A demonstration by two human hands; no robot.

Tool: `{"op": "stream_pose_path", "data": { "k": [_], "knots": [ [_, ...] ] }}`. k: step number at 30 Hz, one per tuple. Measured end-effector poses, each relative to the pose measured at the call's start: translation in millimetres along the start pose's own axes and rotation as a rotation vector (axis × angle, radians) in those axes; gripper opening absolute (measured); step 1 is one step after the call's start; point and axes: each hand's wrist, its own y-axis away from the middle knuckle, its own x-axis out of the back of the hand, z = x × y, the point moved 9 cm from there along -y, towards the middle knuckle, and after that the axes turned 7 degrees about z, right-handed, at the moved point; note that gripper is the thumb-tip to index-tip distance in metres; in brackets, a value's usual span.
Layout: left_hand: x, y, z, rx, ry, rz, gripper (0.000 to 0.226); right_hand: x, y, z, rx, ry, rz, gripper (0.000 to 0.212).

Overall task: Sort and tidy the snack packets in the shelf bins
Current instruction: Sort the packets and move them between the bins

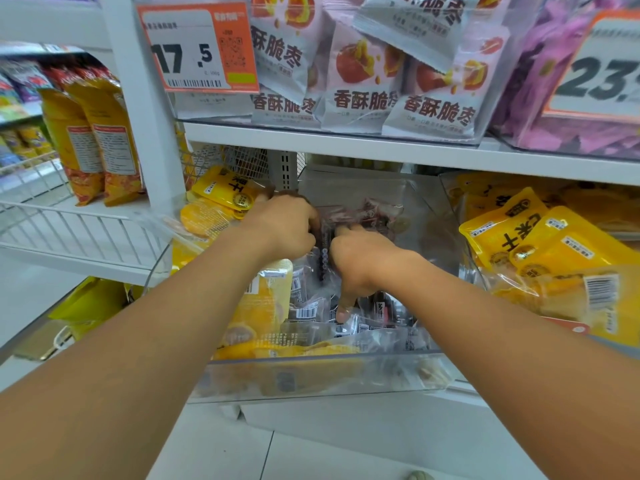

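Left hand (282,226), right hand (360,261) both gripping dark packets (360,216) inside clear bin (311,375)

clear bin (311,375): dark packets (311,306) inside | yellow packets (554,244) right | pale packets (363,84) on shelf above

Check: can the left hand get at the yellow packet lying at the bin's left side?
Probably yes. The left hand is already inside the clear bin, and the yellow packet lies uncovered just below its wrist. The hand is gripping dark packets now.
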Motion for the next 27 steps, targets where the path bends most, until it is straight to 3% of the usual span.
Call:
{"op": "stream_pose_path", "data": {
  "k": [4, 7, 10, 12, 14, 16, 18, 21, 23, 25, 27],
  "knots": [
    [0.3, -1.9, -1.1, -0.001, 0.009, 0.010, 0.020, -7.3, -1.4, 2.1, 0.032, -0.107, -0.007, 0.060],
    [-1.6, -2.9, -1.5, 0.003, 0.005, 0.011, 0.018, -11.5, -0.9, 3.9, 0.017, -0.107, -0.096, 0.073],
    [-1.8, -3.0, -0.9, -0.005, 0.002, 0.009, 0.016, -11.7, 0.7, 3.4, 0.018, -0.107, -0.132, 0.060],
    [-0.1, -3.2, 0.5, -0.017, 0.008, 0.010, 0.022, 8.9, -0.9, 8.7, 0.011, -0.101, 0.054, 0.051],
    [2.5, -1.1, 0.9, -0.009, 0.031, 0.017, 0.033, 40.2, -1.4, 18.9, -0.009, -0.116, 0.375, 0.041],
    [4.8, 1.0, 1.1, 0.003, 0.084, 0.022, 0.036, 50.2, -1.2, 24.4, 0.015, -0.281, 0.536, 0.039],
    [6.5, 1.9, 4.5, -0.012, 0.168, 0.020, 0.037, 35.3, -6.1, 21.5, 0.064, -0.408, 0.452, 0.039],
    [8.1, 3.0, 4.7, 0.013, 0.392, -0.003, 0.035, 12.3, -11.8, 19.2, 0.026, -0.335, 0.344, 0.040],
    [5.6, 5.4, 9.0, -0.053, 0.272, -0.025, 0.031, 20.2, -10.6, 20.6, -0.018, -0.302, 0.402, 0.046],
    [4.0, 6.2, 9.8, -0.102, 0.127, 0.004, 0.019, 35.1, -0.4, 32.9, -0.126, -0.274, 0.429, 0.068],
    [4.6, 5.7, 8.0, -0.089, 0.108, 0.019, 0.018, 51.4, 17.6, 46.1, -0.210, -0.239, 0.444, 0.061]
  ]
}}
